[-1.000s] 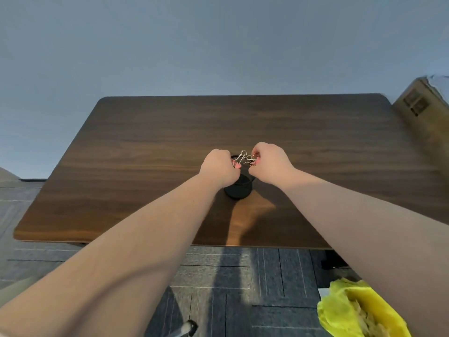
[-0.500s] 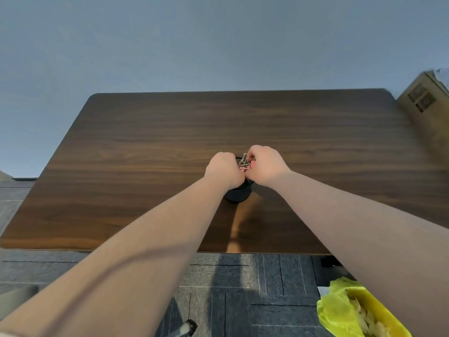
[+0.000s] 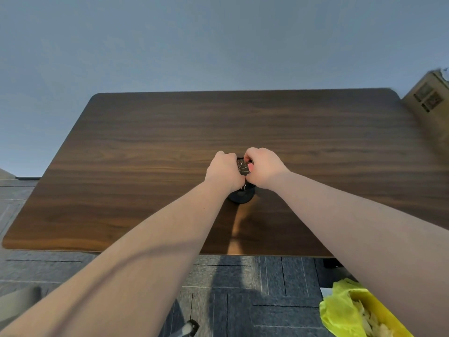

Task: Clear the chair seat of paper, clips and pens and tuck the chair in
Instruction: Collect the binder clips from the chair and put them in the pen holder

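Head view: two hands meet over a small black mesh cup (image 3: 241, 199) near the front middle of a dark wooden table (image 3: 170, 147), as a person moves binder clips (image 3: 243, 165) off a chair and into storage. The left hand (image 3: 224, 171) is curled closed against the cup's left side, and the wire loops of clips show at its fingertips and below its heel; the right hand (image 3: 263, 167) pinches a pink-bodied clip right at the cup's mouth. The clips sit between the two hands, at or just inside the rim; how many are already in the cup cannot be told, since the hands cover its opening.

The clip stage looks close to finished. Paper and pens do not appear on the table, so whether they are cleared cannot be judged here. The chair seat itself is out of sight; only what seems to be a chair-base foot (image 3: 187, 330) shows on the grey carpet below, which suggests the chair is not yet tucked in.

At lower right, a yellow bin with a yellow-green liner (image 3: 340, 310) holds pale crumpled scraps. A cardboard box (image 3: 428, 100) stands past the table's far right corner.
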